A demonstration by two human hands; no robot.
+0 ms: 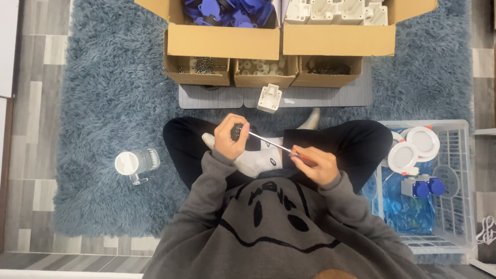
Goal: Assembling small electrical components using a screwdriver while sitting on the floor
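Observation:
I sit cross-legged on a blue shaggy rug (113, 98). My left hand (231, 137) is closed around a small dark part (237, 132) held over my lap. My right hand (316, 163) grips a screwdriver (274, 144) by its orange handle, and the metal shaft runs up-left with its tip at the dark part. A white plastic housing (269, 97) lies on the grey mat (330, 94) just beyond my knees, touched by neither hand.
Two large cardboard boxes stand at the far edge, one with blue parts (227, 10), one with white housings (336, 10). Three small boxes (263, 70) hold screws and small parts. A white wire basket (454, 155) with round white pieces sits right. A clear lidded mug (137, 163) stands left.

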